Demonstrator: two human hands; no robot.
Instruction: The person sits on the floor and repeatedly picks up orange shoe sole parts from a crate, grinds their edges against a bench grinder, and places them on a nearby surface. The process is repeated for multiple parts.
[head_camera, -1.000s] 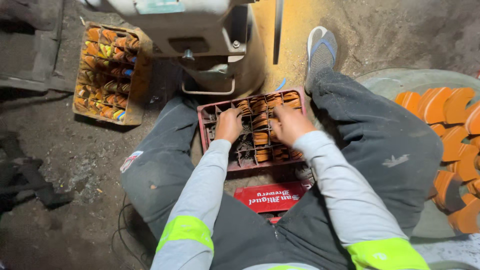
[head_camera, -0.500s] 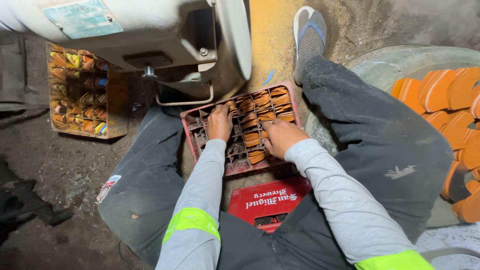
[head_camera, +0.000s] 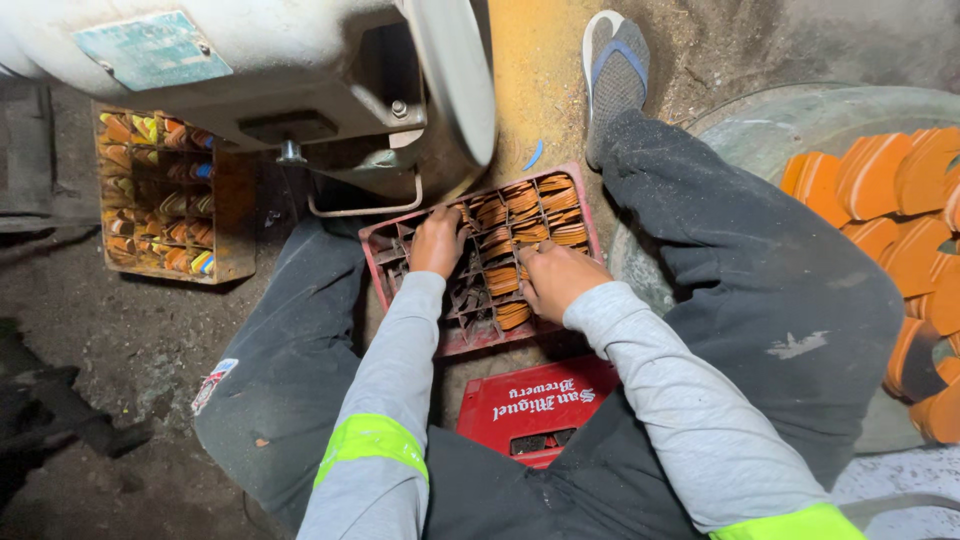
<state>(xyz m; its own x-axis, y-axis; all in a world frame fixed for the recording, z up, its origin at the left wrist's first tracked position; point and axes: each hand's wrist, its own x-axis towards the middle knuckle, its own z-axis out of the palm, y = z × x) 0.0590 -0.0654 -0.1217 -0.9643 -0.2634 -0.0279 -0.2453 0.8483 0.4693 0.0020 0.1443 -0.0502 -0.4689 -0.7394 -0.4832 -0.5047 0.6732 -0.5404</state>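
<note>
head view shows my left hand (head_camera: 437, 240) and right hand (head_camera: 553, 278), fingers curled down on orange pieces (head_camera: 523, 225), have stayed in the red crate (head_camera: 480, 338) at frame centre, now nearer the grey machine (head_camera: 250, 70).

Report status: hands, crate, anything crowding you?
Both hands in the red divided crate: left hand at its left cells, right hand mid-crate on stacked orange pieces. Grey machine housing overhangs the crate's far edge.
</note>
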